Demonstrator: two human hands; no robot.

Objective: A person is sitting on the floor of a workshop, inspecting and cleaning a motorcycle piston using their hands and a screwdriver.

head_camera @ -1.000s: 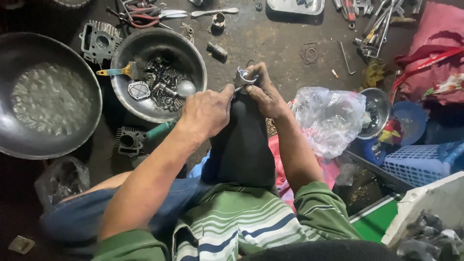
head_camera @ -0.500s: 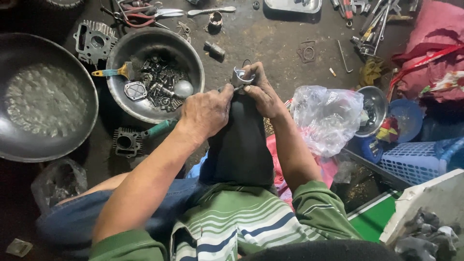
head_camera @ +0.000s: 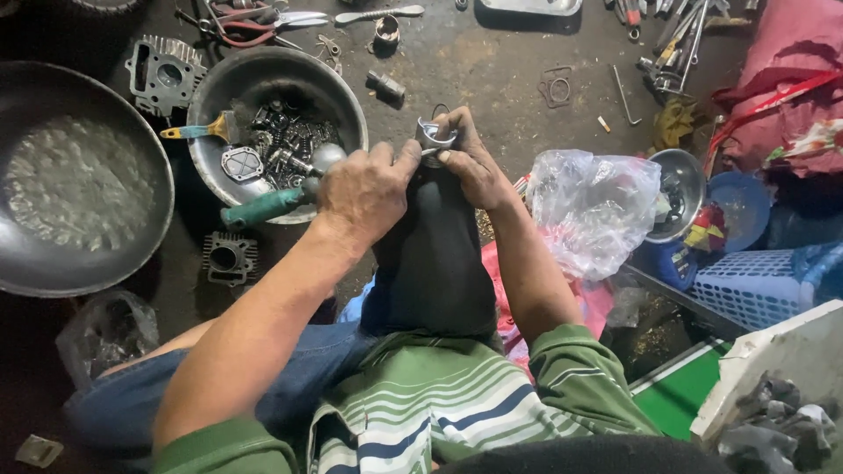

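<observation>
The small metal piston (head_camera: 432, 139) sits on the raised knee, clamped between both hands as a second ago; nothing about the grip has changed. The left hand (head_camera: 364, 189) also seems to hold a green-handled tool (head_camera: 263, 207). The right hand (head_camera: 470, 162) pinches the piston's right side. Left lies a parts bowl (head_camera: 342, 92).

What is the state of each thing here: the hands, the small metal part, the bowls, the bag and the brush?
Left hand: closed around a green-handled tool.
Right hand: gripping the small metal part, held over the knee.
Middle bowl: upright, holding small engine parts.
Brush: lying on that bowl's rim.
Large pan: upright, holding shiny liquid.
Plastic bag: crumpled.
</observation>
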